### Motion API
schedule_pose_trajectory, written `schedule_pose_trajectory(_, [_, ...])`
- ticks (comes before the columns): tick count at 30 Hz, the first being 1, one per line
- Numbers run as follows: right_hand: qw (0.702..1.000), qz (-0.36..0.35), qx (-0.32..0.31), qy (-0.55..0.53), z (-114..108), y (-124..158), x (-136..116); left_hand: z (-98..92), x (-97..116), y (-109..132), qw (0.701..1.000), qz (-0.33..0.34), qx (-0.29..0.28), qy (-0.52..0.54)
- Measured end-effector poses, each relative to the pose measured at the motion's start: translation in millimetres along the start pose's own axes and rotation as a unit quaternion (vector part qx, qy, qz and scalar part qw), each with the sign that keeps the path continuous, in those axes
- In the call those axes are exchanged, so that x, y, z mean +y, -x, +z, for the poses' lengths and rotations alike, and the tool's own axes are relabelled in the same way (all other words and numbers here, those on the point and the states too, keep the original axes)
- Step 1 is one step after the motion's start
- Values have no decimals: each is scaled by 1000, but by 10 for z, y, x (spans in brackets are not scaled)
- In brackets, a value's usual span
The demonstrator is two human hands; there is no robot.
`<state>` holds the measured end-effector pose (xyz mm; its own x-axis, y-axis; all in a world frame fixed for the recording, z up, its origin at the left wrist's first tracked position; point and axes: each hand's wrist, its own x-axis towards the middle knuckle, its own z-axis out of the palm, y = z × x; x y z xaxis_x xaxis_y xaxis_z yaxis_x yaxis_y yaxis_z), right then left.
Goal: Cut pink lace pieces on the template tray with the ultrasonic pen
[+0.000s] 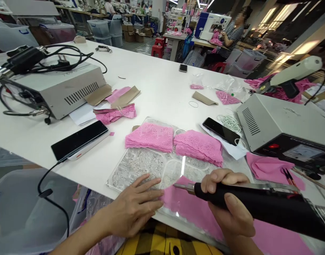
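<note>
My left hand [134, 205] lies flat with its fingers spread on the clear template plate [122, 177], fingertips at the left edge of the pink fabric [183, 202]. My right hand [228, 198] is wrapped round a black handheld tool [271, 203] that looks like an ultrasonic cutter. Its narrow metal tip points left and meets the fabric near the upper edge, or hovers just over it; I cannot tell which. Behind my hands, a left stack of pink lace pieces [150, 138] and a right stack of pink lace pieces [199, 147] rest on the plate.
Grey power boxes stand left [69, 88] and right [284, 124]. A phone on a cabled power bank [80, 141] lies left, another phone [221, 131] right. Tweezers [290, 177] rest on folded pink fabric [268, 168]. A plastic bin [27, 198] is below. A person [233, 35] sits beyond.
</note>
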<state>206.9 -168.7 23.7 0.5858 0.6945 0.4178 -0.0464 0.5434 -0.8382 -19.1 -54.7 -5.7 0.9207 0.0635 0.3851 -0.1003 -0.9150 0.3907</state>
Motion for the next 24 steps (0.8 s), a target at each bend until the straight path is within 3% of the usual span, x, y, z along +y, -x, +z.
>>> schedule_pose_trajectory(6, [989,-63,126,41,-285,-118,-161,39,-55,-84,998,14,-24,-47])
schedule_pose_trajectory(10, [982,-72,166,59,-440,-76,-220,132,-66,-276,996,18,-48,-73])
schedule_pose_trajectory(15, [984,-58,159,52,-467,3,-179,229,-82,-427,993,12,-90,-77])
schedule_pose_trajectory(24, [988,-49,134,53,-455,-5,-102,273,-102,-413,992,12,-81,-96])
